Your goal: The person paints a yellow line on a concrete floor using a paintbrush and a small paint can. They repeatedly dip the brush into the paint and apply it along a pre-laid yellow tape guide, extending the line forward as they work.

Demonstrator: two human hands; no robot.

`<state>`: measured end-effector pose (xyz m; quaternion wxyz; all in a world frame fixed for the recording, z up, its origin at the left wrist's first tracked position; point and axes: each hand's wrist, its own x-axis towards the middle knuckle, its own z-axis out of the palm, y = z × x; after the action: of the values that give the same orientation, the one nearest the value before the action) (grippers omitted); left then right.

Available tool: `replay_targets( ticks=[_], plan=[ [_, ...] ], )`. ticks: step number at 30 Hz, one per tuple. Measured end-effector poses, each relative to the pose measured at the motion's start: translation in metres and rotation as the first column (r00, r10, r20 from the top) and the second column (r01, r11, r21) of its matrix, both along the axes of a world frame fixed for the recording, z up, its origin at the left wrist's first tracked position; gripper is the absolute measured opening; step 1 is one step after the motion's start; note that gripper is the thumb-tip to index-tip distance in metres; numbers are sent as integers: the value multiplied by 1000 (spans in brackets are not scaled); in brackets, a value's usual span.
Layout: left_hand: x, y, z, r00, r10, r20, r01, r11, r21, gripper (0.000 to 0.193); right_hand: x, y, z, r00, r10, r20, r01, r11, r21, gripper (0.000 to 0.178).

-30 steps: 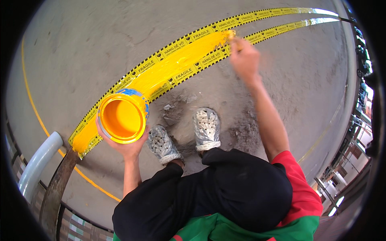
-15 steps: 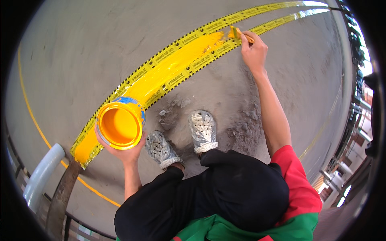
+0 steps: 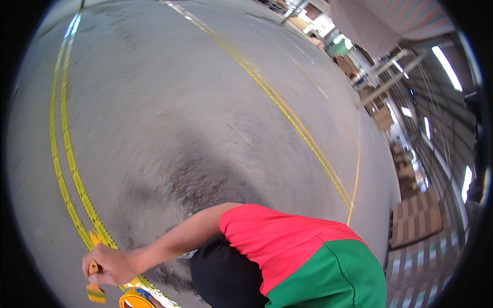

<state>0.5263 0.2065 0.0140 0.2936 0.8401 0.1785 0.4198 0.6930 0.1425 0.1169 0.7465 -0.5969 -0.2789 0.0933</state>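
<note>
Near the lower left, my right hand [image 3: 112, 264] is closed round the handle of a paintbrush [image 3: 96, 293], whose yellow-coated end hangs below the fingers. Just beside it, at the lower edge, is a yellow paint can [image 3: 137, 299] with a blue smear on its side. Only a sliver of my left hand [image 3: 155, 303] shows against the can; the rest is cut off by the frame. Two strips of yellow-and-black tape [image 3: 72, 169] run up the left side of the floor. Wet yellow paint [image 3: 95, 238] lies between them by my right hand.
Grey dusty concrete floor [image 3: 205, 97] spreads ahead, with a rough, dark patch [image 3: 197, 177] of loose debris near me. Another yellow taped line [image 3: 287, 113] crosses it to the right. Stacked brown boxes [image 3: 417, 218] stand at the far right. My black-trousered knee [image 3: 221, 272] is below.
My view has swung far to the right, so hands, can and tape now sit at the lower left. My right hand with the brush is now close to the can, brush end pointing down.
</note>
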Motion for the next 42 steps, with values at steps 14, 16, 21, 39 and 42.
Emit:
replay_targets(
  ticks=[14,16,21,39,42],
  plan=[
    [38,19,9,976,-201,77,189,971,149,95,8,-37,17,956,13,-292,3,999,53,11],
    [33,25,10,977,-201,74,185,966,181,95,8,-35,14,957,20,-290,-5,999,52,11],
    [25,31,11,981,-186,53,172,965,197,95,6,-31,9,949,59,-311,-47,998,48,12],
    [19,24,18,982,-185,27,181,978,108,92,-2,-28,14,942,79,-325,-64,996,57,13],
    [17,25,19,982,-186,27,182,978,103,91,-4,-26,14,937,79,-339,-55,995,79,13]
  ],
)
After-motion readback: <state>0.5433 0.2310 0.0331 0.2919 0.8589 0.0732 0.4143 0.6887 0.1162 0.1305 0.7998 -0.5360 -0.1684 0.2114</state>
